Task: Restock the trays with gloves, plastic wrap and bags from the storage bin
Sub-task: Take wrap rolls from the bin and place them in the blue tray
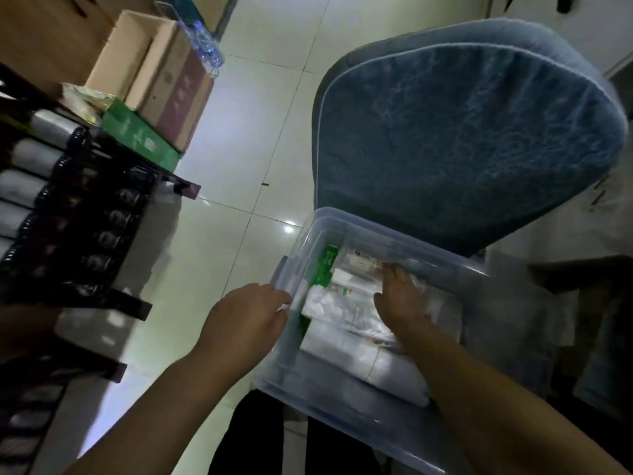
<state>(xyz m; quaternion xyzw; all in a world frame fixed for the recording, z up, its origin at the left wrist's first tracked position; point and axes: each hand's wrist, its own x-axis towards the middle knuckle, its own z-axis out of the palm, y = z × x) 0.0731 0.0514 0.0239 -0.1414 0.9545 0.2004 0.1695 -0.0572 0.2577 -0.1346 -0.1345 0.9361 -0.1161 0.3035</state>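
Observation:
A clear plastic storage bin [404, 234] sits in front of a blue cushioned chair. Inside lie white packets of bags [346, 351], a green box [325, 265] standing on edge at the left, and small white boxes with coloured labels [359, 264]. My left hand [246, 320] rests on the bin's left rim with its fingertips just over the edge. Inside the bin, my right hand [400, 299] presses down on crinkled clear plastic packets [342, 310]. Whether it grips one I cannot tell. Black trays [78, 214] on the left hold rolls of white and black bags.
The blue chair [462, 138] stands behind the bin. At far left an open cardboard box [154, 70] sits on a green box [137, 132], with water bottles [205, 42] beyond. Pale floor tiles [239, 159] run between the rack and the bin. My dark trousers show below.

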